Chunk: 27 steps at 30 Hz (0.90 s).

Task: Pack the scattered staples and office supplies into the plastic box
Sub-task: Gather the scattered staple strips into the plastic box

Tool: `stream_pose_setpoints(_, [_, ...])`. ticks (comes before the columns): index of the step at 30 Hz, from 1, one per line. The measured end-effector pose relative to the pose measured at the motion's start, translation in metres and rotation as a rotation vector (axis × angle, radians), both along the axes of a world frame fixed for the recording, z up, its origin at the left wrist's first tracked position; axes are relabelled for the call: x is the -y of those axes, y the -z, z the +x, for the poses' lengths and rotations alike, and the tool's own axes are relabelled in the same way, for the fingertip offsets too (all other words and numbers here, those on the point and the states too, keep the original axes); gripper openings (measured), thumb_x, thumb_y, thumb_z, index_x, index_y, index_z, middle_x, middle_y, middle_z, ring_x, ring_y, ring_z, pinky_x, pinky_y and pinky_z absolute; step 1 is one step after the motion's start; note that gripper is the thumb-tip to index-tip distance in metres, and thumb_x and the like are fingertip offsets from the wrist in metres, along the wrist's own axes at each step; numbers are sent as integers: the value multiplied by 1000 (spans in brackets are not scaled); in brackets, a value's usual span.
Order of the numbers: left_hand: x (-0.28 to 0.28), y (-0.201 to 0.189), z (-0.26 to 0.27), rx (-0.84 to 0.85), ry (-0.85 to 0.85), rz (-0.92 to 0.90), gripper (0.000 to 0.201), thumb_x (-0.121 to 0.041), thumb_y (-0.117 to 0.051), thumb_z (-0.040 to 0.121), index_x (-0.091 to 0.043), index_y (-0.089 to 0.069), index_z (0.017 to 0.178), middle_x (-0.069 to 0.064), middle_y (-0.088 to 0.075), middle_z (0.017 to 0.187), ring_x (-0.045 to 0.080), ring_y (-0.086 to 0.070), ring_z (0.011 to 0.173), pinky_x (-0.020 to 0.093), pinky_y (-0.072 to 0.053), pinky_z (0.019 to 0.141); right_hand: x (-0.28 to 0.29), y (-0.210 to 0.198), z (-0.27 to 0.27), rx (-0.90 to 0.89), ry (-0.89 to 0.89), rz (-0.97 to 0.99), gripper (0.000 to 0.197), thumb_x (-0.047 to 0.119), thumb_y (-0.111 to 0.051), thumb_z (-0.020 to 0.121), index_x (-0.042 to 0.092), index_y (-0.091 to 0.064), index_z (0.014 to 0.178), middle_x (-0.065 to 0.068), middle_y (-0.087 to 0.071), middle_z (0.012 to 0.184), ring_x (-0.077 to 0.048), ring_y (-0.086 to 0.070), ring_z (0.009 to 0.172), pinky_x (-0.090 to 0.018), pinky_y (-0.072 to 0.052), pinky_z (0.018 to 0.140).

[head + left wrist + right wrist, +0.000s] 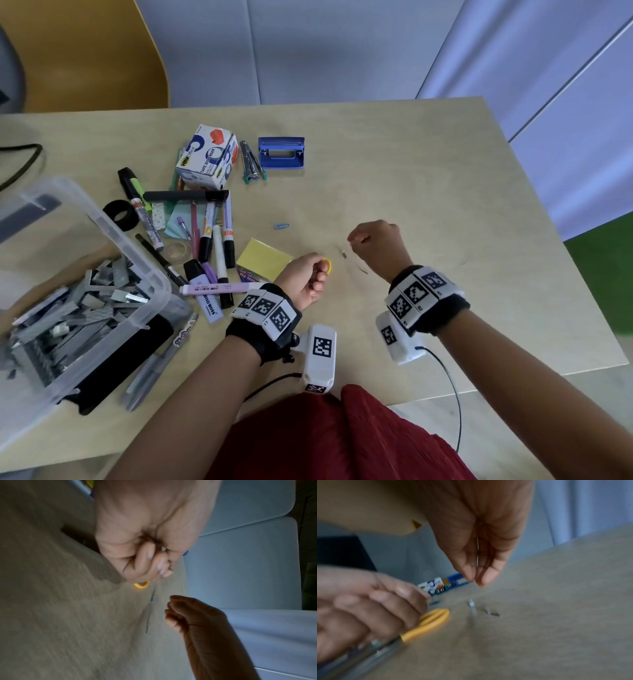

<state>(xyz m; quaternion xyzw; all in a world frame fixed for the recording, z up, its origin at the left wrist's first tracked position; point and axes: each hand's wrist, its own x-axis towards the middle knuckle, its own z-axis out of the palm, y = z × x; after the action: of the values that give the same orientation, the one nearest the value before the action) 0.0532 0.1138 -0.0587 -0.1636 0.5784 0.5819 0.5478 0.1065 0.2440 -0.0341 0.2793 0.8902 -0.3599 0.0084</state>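
Note:
A clear plastic box (113, 228) at the left holds a heap of staple strips (78, 308). My left hand (310, 277) (145, 555) (376, 608) is curled over the table's middle. It grips a yellow loop (327, 265) (141, 585) (435, 619) together with grey metal pieces (376, 647). My right hand (371, 241) (185, 615) (476, 581) hovers to its right, fingertips pinched on a thin silvery staple sliver (477, 547). Loose staples (343, 253) (471, 605) lie on the table between the hands.
Markers and pens (205, 233) lie in a pile beside the box, with a tape dispenser carton (209, 157), a blue hole punch (281, 152), yellow sticky notes (263, 258), a blue paper clip (281, 226) and a black tape roll (120, 214). The table's edge runs at right.

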Motion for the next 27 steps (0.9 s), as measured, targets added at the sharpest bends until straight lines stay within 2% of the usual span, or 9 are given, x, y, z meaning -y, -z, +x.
stream_pose_setpoints(3, [4, 0, 0, -1, 6, 5, 39, -26, -34, 98, -18, -32, 60, -9, -27, 33, 5, -24, 23, 13, -14, 27, -3, 19, -3, 127, -115, 83, 18, 5, -55, 81, 4, -70, 91, -12, -69, 95, -28, -62, 93, -26, -44, 79])
stream_pose_setpoints(8, [5, 1, 2, -13, -29, 6, 39, -25, -33, 99, -16, -35, 61, -9, -27, 33, 4, -24, 23, 12, -15, 27, 7, 30, -9, 208, -177, 199, 18, 5, -49, 84, 3, -65, 93, -16, -63, 101, -33, -56, 97, -31, -40, 78])
stream_pose_setpoints(14, [2, 4, 3, -61, -84, -13, 35, -14, -35, 99, -7, -50, 68, -2, -49, 38, 10, -50, 30, 11, -31, 32, -1, 28, -7, 195, -101, 71, 16, 5, -52, 80, 5, -68, 83, -15, -67, 91, -33, -57, 95, -29, -43, 79])
stream_pose_setpoints(17, [-2, 3, 4, -68, -109, 12, 32, -11, -36, 99, -2, -52, 72, 8, -57, 56, 16, -61, 37, 14, -46, 38, 3, 11, -1, 63, -75, 14, 12, 4, -58, 76, 2, -70, 78, -13, -70, 82, -29, -62, 86, -33, -49, 81])
stream_pose_setpoints(20, [-5, 2, 4, -46, -154, 61, 29, -11, -38, 98, -1, -53, 76, 12, -60, 63, 20, -64, 43, 20, -52, 43, 16, -10, 6, -9, -175, -48, 6, 4, -63, 76, 4, -70, 75, -6, -67, 70, -10, -59, 64, -24, -47, 66])
stream_pose_setpoints(21, [-6, 2, 4, -41, -166, 68, 27, -11, -38, 98, -1, -53, 77, 12, -60, 64, 19, -63, 42, 20, -52, 43, 19, -15, 9, -17, -226, -79, 6, 5, -65, 76, 7, -69, 73, -1, -63, 63, -1, -54, 55, -18, -44, 59])
stream_pose_setpoints(23, [-8, 1, 5, -29, -157, 51, 31, -14, -39, 99, -2, -54, 75, 9, -58, 58, 15, -59, 37, 17, -47, 37, 16, -20, 13, -42, -243, -108, 7, 6, -66, 77, 10, -69, 73, 8, -56, 55, 3, -51, 46, -7, -38, 52])
stream_pose_setpoints(25, [-9, 0, 4, -17, -111, 9, 39, -19, -36, 100, -4, -51, 67, 2, -52, 41, 10, -48, 30, 12, -35, 31, 2, -19, 15, -74, -149, -87, 7, 6, -63, 78, 7, -70, 77, 8, -55, 52, 4, -51, 43, -6, -40, 56])
stream_pose_setpoints(27, [-10, 0, 3, -11, -46, -10, 40, -22, -35, 99, -10, -46, 62, -3, -42, 34, 7, -37, 26, 11, -23, 29, -16, -14, 18, -67, -68, -41, 11, 3, -61, 79, 3, -71, 80, 7, -58, 53, 3, -52, 42, -13, -46, 63])
